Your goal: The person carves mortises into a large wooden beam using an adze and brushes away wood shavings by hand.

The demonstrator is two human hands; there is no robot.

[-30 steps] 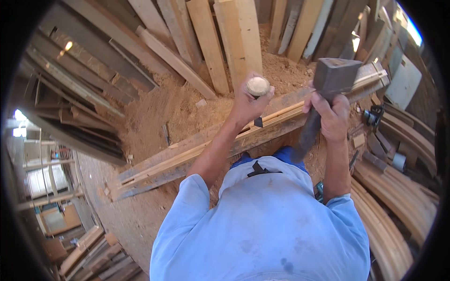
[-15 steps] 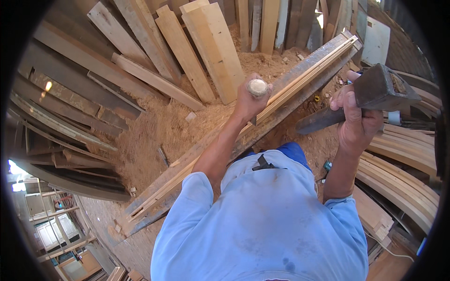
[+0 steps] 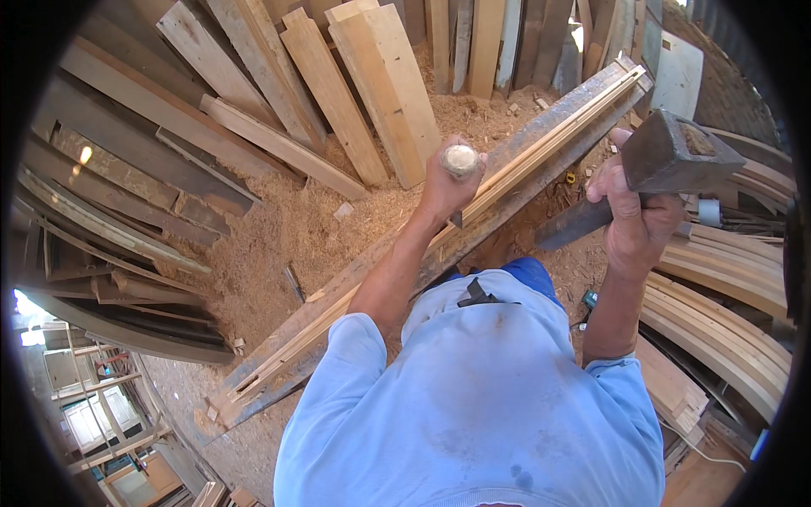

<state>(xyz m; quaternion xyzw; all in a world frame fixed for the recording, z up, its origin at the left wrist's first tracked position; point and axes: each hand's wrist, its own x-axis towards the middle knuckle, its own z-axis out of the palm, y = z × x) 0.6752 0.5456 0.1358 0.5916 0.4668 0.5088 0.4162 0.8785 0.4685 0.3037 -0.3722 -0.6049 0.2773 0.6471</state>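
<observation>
My left hand (image 3: 448, 188) is closed round a chisel, whose pale, worn handle butt (image 3: 460, 160) faces up. A bit of its dark blade (image 3: 457, 220) shows below the fist, over a long, narrow strip of wood (image 3: 524, 169); whether its edge touches the wood is hard to tell. The strip lies along a grey-edged beam (image 3: 553, 118) running diagonally from lower left to upper right. To the right, my right hand (image 3: 642, 224) grips a mallet with a dark, blocky head (image 3: 676, 156) and a dark handle (image 3: 574, 225). The mallet is raised, apart from the chisel.
Several boards (image 3: 384, 93) lean in a row at the far side. Wood shavings (image 3: 287, 228) cover the floor beyond the beam, where a slim dark tool (image 3: 294, 284) lies. Stacked curved timbers (image 3: 718, 338) stand at my right, with a pale cable (image 3: 705, 456) near them.
The mallet and my right hand have shifted slightly left, and the mallet's head has tilted. My left hand with the chisel has barely moved.
</observation>
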